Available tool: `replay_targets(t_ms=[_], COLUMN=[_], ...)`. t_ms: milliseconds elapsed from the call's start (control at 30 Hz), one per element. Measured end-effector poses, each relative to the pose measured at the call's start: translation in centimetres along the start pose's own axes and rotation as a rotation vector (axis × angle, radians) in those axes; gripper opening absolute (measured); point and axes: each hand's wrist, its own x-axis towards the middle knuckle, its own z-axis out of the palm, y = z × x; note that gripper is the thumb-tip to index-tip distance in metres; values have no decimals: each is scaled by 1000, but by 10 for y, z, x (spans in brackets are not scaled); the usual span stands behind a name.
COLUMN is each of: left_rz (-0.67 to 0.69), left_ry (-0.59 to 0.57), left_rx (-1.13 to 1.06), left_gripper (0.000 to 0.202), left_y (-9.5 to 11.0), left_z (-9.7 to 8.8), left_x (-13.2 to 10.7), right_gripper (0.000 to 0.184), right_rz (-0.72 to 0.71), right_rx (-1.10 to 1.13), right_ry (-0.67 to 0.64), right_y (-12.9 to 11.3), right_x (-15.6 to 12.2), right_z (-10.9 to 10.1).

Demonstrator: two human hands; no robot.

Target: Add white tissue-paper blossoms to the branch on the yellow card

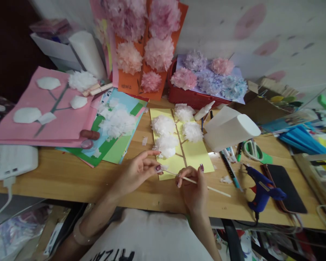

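My left hand [141, 166] is closed, thumb and finger pinching a small white paper piece [164, 167] at the far end of a thin white stick [218, 192]. My right hand [194, 181] grips that stick near its middle, the tail sticking out to the right. Just beyond both hands lies a yellow sheet [198, 156] with a brown drawn branch. On it sit several fluffy white paper flowers, one of them a flower [192, 131] right of the branch. To the left, a heap of white tissue paper pieces [116, 121] rests on coloured sheets.
A blue glue gun [263, 188] and a phone [285, 188] lie at the right, near scissors [252, 149] and pens. A white paper roll [230, 132] stands behind. Pink sheets [70, 127] and a power bank [16, 161] are left. A red basket [187, 99] sits behind.
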Motion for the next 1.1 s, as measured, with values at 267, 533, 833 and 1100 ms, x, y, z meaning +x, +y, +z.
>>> replay_targets(t_ms=[267,533,833,1100], left_rz=[28,5,-13,-10], left_ry=[-10,4,-12,-7], left_rx=[-39,-47,3,3], left_gripper=[50,50,52,49], left_y=[-5,-4,-11,-8], left_z=[-1,1,5,6], left_x=[2,1,2,-2], right_gripper=[57,58,63,64], right_rz=[-41,-43,-2,-4], right_rx=[48,70,0,-72], right_ry=[-16,78,30,25], right_y=[-3,0,1,-1], right_x=[-1,-2,-6,-6], right_z=[-5,-10,-7,-10])
